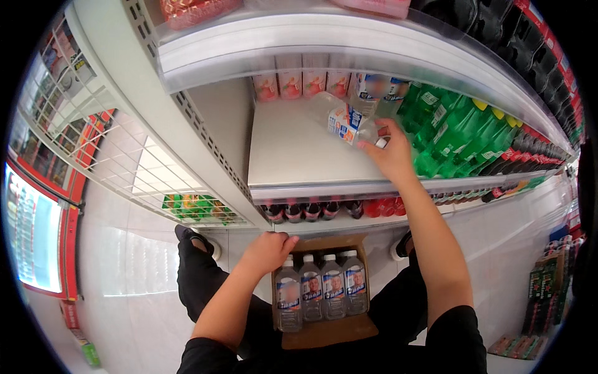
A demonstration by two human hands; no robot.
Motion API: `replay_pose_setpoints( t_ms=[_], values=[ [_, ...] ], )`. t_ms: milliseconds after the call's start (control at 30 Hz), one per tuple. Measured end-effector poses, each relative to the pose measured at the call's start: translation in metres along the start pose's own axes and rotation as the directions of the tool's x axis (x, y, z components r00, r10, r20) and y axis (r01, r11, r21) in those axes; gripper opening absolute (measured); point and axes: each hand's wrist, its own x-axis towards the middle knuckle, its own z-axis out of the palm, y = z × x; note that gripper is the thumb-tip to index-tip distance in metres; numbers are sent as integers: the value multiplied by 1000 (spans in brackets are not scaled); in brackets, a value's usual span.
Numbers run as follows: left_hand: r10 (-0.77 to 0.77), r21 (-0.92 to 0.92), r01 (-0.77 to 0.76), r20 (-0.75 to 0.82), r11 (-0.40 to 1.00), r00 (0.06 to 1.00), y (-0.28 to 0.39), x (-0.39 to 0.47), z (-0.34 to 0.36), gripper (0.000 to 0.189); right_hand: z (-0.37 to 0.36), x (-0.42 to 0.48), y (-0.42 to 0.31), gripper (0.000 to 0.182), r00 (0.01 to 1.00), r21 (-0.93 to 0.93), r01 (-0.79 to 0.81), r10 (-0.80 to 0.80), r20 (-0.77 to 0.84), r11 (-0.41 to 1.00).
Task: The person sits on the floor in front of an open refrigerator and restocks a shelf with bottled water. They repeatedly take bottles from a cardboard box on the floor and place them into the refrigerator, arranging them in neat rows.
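On the shelf, my right hand [391, 152] has its thumb and fingers around the neck end of a clear plastic bottle [345, 122], which lies tilted with its white cap toward me. Similar clear bottles [368, 93] stand behind it. Below the shelf, my left hand [271, 251] rests at the upper left edge of an open cardboard box [327, 337], near the cap of the leftmost bottle; whether it grips the box edge is unclear. Several clear bottles with white caps and blue-white labels [332, 289] stand in the box, between my legs.
Pink cartons [291, 85] line the shelf's back. Green soda bottles [448, 135] stand to the right, with dark bottles beyond. The shelf's front lip [322, 191] runs above a lower row of dark and red bottles [312, 210]. A white wire-grid side panel [140, 163] is at left.
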Motion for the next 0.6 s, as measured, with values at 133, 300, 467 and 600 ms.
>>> replay_pose_setpoints(
  t_ms=[133,300,467,600],
  values=[
    [24,4,-24,-4,1000,1000,1,0,0,41,-15,-12,-15,52,975,-150,206,-215,-46,967],
    [-11,88,8,25,996,1000,14,-10,-8,38,-39,-47,-26,53,973,128,107,-77,-220,986],
    [60,40,-61,11,997,998,7,-13,-5,39,-56,-65,-35,48,954,243,222,-158,-256,944],
    [18,24,-22,130,999,991,10,-9,-11,37,-82,-60,-19,46,785,-184,576,-601,-147,797]
  ],
)
